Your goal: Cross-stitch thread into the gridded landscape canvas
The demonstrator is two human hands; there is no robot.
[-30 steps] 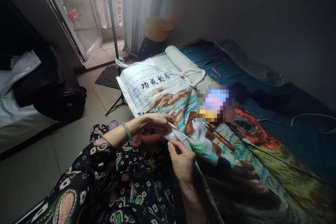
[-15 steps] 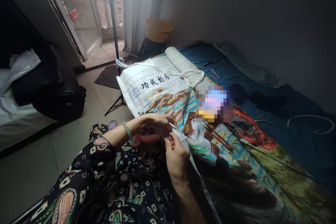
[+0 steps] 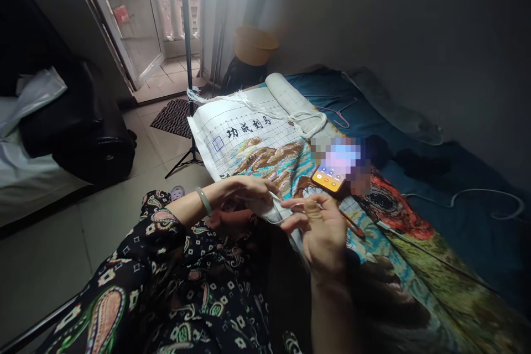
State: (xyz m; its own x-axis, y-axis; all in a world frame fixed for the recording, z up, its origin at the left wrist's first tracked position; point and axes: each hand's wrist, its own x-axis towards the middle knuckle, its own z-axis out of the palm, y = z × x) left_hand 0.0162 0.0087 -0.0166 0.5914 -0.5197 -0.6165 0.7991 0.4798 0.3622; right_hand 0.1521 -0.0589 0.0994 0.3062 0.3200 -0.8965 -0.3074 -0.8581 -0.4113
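A person sits beside a bed (image 3: 435, 177) with a blue sheet, which spreads from 12 to 3 o'clock. A big cross-stitch cloth (image 3: 249, 138) lies across it, and its far end is rolled up at 12 o'clock. The near part of the cloth comes in toward the person's dark flower-print dress (image 3: 166, 287). At 10 o'clock, a black case (image 3: 95, 144) sits on the tile floor (image 3: 116, 221), and a glass door (image 3: 124, 16) stands past it.

The left hand (image 3: 244, 191), with a pale bangle (image 3: 203, 201), pinches the folded white edge of the cloth. The right hand (image 3: 321, 235) is up, with its fingers a little apart near that edge. It may hold a thin thread, but that is too small to tell. The work seems to be at this edge, and the next move seems to need room for the right hand. A phone (image 3: 327, 178) lies on the cloth just past the right hand, and a small red handle (image 3: 352, 224) peeks out near it. Both could get in the way.
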